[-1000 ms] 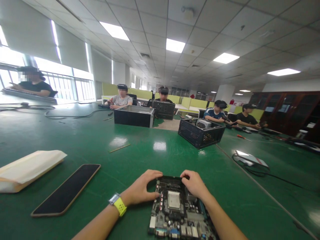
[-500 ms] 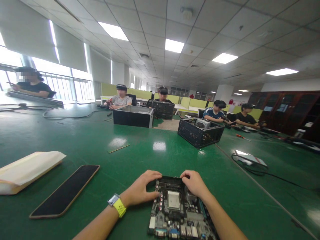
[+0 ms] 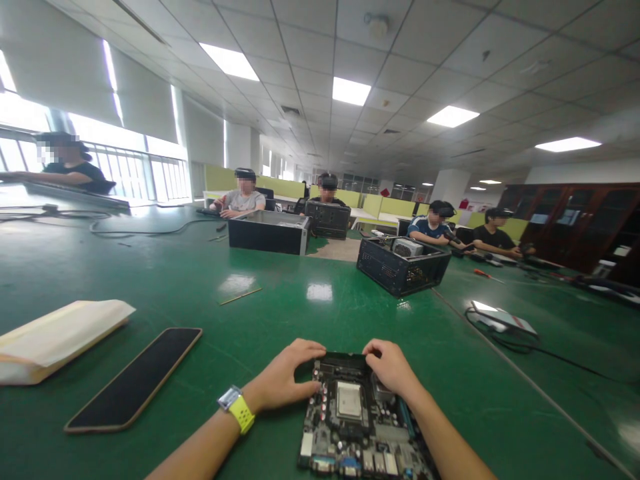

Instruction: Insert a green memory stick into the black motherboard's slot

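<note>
A computer motherboard (image 3: 367, 437) lies in front of me, its row of ports toward me. A silver square processor (image 3: 349, 400) sits in its socket. My left hand (image 3: 286, 377) grips the far left corner, fingers at the far edge and thumb on the left side. On the far right corner, my right hand (image 3: 387, 365) has its bent fingers and thumb closed on the edge. The right forearm covers part of the board's right side. A yellow watch strap (image 3: 243, 413) is on my left wrist.
A long black pad (image 3: 137, 380) and a cream paper packet (image 3: 65, 337) lie left. Beyond stand a computer case (image 3: 267, 233) and an open case (image 3: 400, 267) with a power supply. A tablet-like device (image 3: 505, 318) with a cable lies right. Several people sit around the green table (image 3: 280, 313).
The view has shifted very slightly. Both hands stay at the motherboard's far corners. The person at the far left has moved an arm.
</note>
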`<state>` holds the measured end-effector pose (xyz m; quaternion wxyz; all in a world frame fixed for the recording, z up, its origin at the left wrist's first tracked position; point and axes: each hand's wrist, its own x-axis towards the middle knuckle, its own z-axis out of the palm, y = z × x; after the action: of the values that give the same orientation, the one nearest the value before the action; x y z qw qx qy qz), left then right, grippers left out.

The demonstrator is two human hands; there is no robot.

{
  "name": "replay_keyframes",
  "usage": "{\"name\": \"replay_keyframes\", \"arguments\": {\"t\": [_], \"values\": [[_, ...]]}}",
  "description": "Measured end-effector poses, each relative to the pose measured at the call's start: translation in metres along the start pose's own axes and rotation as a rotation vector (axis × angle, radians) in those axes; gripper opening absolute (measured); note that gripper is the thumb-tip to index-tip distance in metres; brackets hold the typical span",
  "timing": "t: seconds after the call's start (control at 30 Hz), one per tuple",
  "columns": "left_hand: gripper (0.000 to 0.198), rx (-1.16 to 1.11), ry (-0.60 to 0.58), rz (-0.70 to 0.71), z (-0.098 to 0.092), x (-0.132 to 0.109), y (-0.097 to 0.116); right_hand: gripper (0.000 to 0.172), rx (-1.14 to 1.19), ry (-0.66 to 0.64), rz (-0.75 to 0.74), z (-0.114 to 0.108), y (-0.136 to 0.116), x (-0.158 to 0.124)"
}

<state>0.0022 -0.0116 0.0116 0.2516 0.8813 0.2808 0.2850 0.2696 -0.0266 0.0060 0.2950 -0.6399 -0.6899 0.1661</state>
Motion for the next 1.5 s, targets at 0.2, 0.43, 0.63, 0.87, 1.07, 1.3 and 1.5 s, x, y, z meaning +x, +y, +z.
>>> {"name": "replay_keyframes", "arguments": {"t": [0.2,0.43,0.63,0.87,1.07,1.3,1.5], "values": [[0.049,0.002,0.007,0.000,0.0014,0.0013,-0.0010,0.018,0.035,0.005,-0.009,0.0011,0.0012,0.0012],[0.047,-0.012,0.026,-0.012,0.0002,0.0011,-0.0007,0.019,0.045,0.005,-0.024,0.0000,0.0004,0.0012],[0.048,-0.015,0.032,-0.019,0.0007,0.0008,-0.0020,0.019,0.061,0.012,-0.038,0.0020,0.0025,0.0001],[0.046,-0.007,0.047,-0.011,0.0022,0.0006,-0.0042,0.018,0.077,0.009,-0.044,0.0041,0.0043,0.0002],[0.045,-0.001,0.049,-0.001,0.0022,0.0007,-0.0056,0.019,0.066,0.008,-0.051,0.0041,0.0035,0.0016],[0.043,-0.007,0.041,-0.002,0.0017,0.0008,-0.0044,0.018,0.068,0.009,-0.066,0.0025,0.0016,0.0005],[0.043,0.000,0.041,-0.011,0.0014,0.0014,-0.0037,0.018,0.075,0.028,-0.071,0.0015,-0.0016,-0.0005]]}}
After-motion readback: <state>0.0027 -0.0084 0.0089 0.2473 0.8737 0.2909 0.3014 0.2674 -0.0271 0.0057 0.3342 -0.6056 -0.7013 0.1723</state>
